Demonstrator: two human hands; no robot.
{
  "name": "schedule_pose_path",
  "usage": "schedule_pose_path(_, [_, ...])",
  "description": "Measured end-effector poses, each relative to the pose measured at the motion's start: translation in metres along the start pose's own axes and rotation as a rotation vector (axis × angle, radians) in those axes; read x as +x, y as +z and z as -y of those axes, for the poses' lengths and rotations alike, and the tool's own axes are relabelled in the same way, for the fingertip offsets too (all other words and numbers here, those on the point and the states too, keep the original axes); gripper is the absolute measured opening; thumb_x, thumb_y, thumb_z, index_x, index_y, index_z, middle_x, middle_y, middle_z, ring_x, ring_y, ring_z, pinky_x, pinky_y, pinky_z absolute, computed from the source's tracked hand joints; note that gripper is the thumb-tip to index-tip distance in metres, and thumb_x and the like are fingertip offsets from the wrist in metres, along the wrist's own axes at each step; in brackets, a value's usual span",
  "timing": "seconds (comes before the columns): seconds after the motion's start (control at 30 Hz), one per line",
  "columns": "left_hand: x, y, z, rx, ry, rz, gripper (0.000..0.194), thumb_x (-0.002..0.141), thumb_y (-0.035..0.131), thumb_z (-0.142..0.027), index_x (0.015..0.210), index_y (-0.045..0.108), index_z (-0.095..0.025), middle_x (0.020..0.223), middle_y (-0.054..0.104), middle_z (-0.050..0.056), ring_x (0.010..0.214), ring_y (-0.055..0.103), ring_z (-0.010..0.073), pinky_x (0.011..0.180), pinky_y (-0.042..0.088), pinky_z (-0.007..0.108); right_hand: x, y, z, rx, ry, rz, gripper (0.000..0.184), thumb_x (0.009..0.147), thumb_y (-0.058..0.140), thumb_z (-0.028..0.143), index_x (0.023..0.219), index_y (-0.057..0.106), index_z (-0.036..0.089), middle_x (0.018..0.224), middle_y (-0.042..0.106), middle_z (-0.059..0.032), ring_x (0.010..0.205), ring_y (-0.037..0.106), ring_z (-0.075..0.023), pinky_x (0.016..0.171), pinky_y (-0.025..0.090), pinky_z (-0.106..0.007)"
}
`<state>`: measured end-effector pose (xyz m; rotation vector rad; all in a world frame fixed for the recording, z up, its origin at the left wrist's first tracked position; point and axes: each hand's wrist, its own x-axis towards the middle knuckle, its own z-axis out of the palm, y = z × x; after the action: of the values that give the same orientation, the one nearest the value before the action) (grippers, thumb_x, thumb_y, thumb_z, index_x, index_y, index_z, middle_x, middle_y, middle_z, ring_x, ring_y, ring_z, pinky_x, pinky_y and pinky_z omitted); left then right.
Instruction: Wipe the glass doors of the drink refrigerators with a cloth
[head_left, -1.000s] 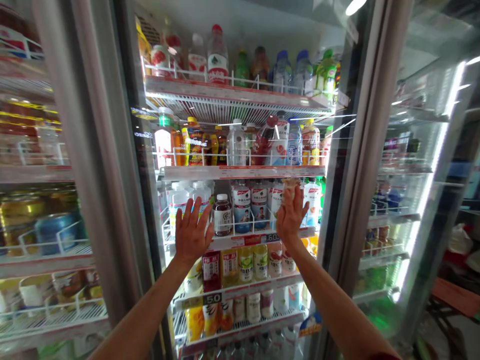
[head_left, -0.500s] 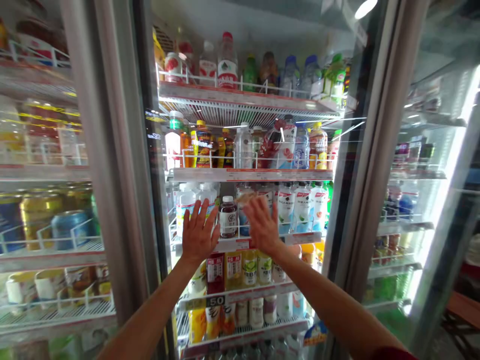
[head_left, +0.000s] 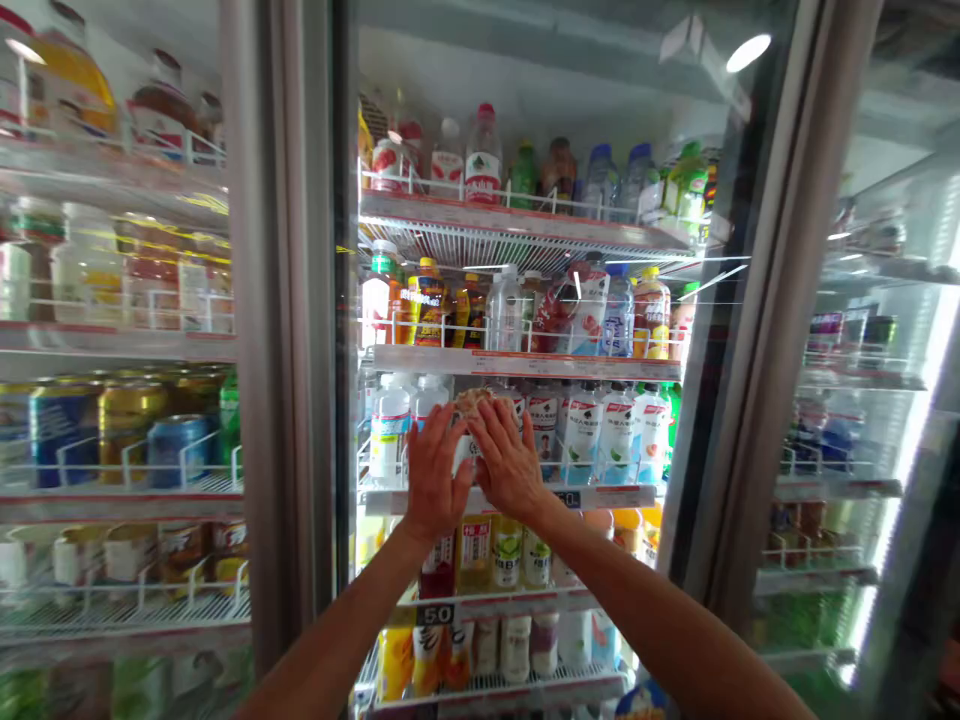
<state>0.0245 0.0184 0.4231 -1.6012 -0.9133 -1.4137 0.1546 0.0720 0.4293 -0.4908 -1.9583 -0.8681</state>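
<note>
Both hands are raised in front of a closed glass fridge door point(head_left: 525, 60). My right hand point(head_left: 512, 462) lies over a crumpled brownish cloth point(head_left: 478, 400) and presses it to the glass; part of the cloth shows past the fingertips. Close beside it on the left, my left hand point(head_left: 435, 485) has its fingers stretched out, palm toward the glass, with nothing seen in it. Behind the hands, through the glass, stand white-labelled bottles point(head_left: 583, 430) on a shelf. The hands hide some of the bottles there.
Metal door frames point(head_left: 281, 300) rise on the left and right point(head_left: 799, 290). Behind the left door are shelves with cans point(head_left: 131, 425) and bottles point(head_left: 86, 265). Lower shelves in the middle hold juice bottles point(head_left: 395, 660). A ceiling light reflection point(head_left: 748, 52) shows at the upper right.
My right hand has moved left with the cloth, coming close to my left hand. The view has shifted left, so more of the left fridge shows.
</note>
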Motion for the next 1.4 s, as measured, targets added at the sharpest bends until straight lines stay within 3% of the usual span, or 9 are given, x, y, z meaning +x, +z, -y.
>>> schedule_pose_path(0.23, [0.010, 0.038, -0.039, -0.068, -0.098, 0.004, 0.052, 0.089, 0.036, -0.029, 0.138, 0.024, -0.014, 0.143, 0.032, 0.016, 0.136, 0.023, 0.0231, 0.107, 0.030, 0.047, -0.020, -0.027, -0.059, 0.100, -0.231, -0.011, 0.062, 0.081, 0.041, 0.032, 0.139, 0.026, 0.016, 0.146, 0.030, -0.0126, 0.138, 0.020, -0.0248, 0.111, 0.011, -0.051])
schedule_pose_path(0.43, [0.029, 0.026, 0.005, 0.292, 0.134, 0.075, 0.047, 0.083, 0.046, -0.024, 0.130, 0.039, -0.019, 0.141, 0.038, 0.011, 0.138, 0.016, 0.0228, 0.109, 0.025, 0.047, 0.012, -0.041, -0.129, -0.232, 0.315, -0.323, 0.054, 0.086, 0.039, 0.030, 0.137, 0.031, 0.018, 0.145, 0.031, -0.0136, 0.137, 0.023, -0.0249, 0.108, 0.016, -0.051])
schedule_pose_path(0.53, [0.046, -0.008, 0.048, 0.426, 0.028, -0.082, 0.045, 0.082, 0.044, -0.019, 0.128, 0.041, -0.020, 0.143, 0.034, 0.011, 0.138, 0.017, 0.0222, 0.111, 0.019, 0.048, 0.015, -0.041, -0.134, -0.265, 0.351, -0.300, 0.051, 0.087, 0.038, 0.034, 0.135, 0.035, 0.018, 0.145, 0.032, -0.0131, 0.137, 0.023, -0.0253, 0.108, 0.016, -0.051])
schedule_pose_path(0.63, [0.037, -0.022, 0.053, 0.412, -0.051, -0.116, 0.042, 0.080, 0.041, -0.013, 0.122, 0.045, -0.013, 0.143, 0.032, 0.015, 0.138, 0.016, 0.0234, 0.109, 0.024, 0.048, 0.007, -0.040, -0.130, -0.256, 0.383, -0.320, 0.051, 0.087, 0.036, 0.034, 0.135, 0.036, 0.017, 0.145, 0.031, -0.0136, 0.137, 0.022, -0.0254, 0.108, 0.016, -0.051])
schedule_pose_path(0.77, [-0.012, -0.003, 0.017, 0.229, 0.315, 0.172, 0.027, 0.080, 0.045, -0.017, 0.106, 0.054, -0.016, 0.137, 0.043, 0.010, 0.136, 0.022, 0.0215, 0.110, 0.025, 0.041, 0.000, -0.039, -0.130, -0.215, 0.369, -0.315, 0.051, 0.087, 0.038, 0.032, 0.136, 0.036, 0.018, 0.146, 0.030, -0.0129, 0.137, 0.022, -0.0260, 0.109, 0.014, -0.051])
schedule_pose_path(0.87, [-0.023, -0.002, 0.022, 0.254, 0.429, 0.215, 0.022, 0.082, 0.048, -0.016, 0.102, 0.057, -0.020, 0.132, 0.049, 0.005, 0.133, 0.029, 0.0187, 0.113, 0.018, 0.039, -0.002, -0.039, -0.132, -0.193, 0.342, -0.318, 0.051, 0.087, 0.039, 0.030, 0.137, 0.034, 0.021, 0.146, 0.029, -0.0108, 0.137, 0.023, -0.0253, 0.110, 0.013, -0.050])
schedule_pose_path(1.03, [0.005, -0.019, 0.053, 0.418, 0.071, -0.065, 0.049, 0.083, 0.047, -0.017, 0.131, 0.040, -0.020, 0.144, 0.031, 0.012, 0.136, 0.020, 0.0226, 0.112, 0.017, 0.046, -0.004, -0.037, -0.134, -0.194, 0.349, -0.322, 0.053, 0.086, 0.040, 0.029, 0.138, 0.032, 0.023, 0.147, 0.029, -0.0086, 0.137, 0.022, -0.0246, 0.110, 0.012, -0.049])
schedule_pose_path(1.23, [-0.016, -0.019, 0.042, 0.259, 0.614, 0.336, 0.045, 0.085, 0.042, -0.018, 0.130, 0.042, -0.023, 0.134, 0.046, 0.006, 0.132, 0.032, 0.0157, 0.113, 0.017, 0.037, -0.005, -0.039, -0.135, -0.191, 0.331, -0.333, 0.053, 0.086, 0.040, 0.027, 0.138, 0.032, 0.024, 0.147, 0.030, -0.0070, 0.137, 0.022, -0.0223, 0.111, 0.013, -0.048])
schedule_pose_path(1.4, [0.038, -0.028, 0.065, 0.448, 0.129, -0.073, 0.058, 0.084, 0.044, -0.017, 0.139, 0.026, -0.018, 0.143, 0.033, 0.013, 0.137, 0.019, 0.0194, 0.113, 0.015, 0.044, -0.006, -0.041, -0.133, -0.180, 0.319, -0.323, 0.052, 0.086, 0.041, 0.026, 0.137, 0.033, 0.023, 0.147, 0.029, -0.0073, 0.137, 0.022, -0.0220, 0.111, 0.012, -0.048])
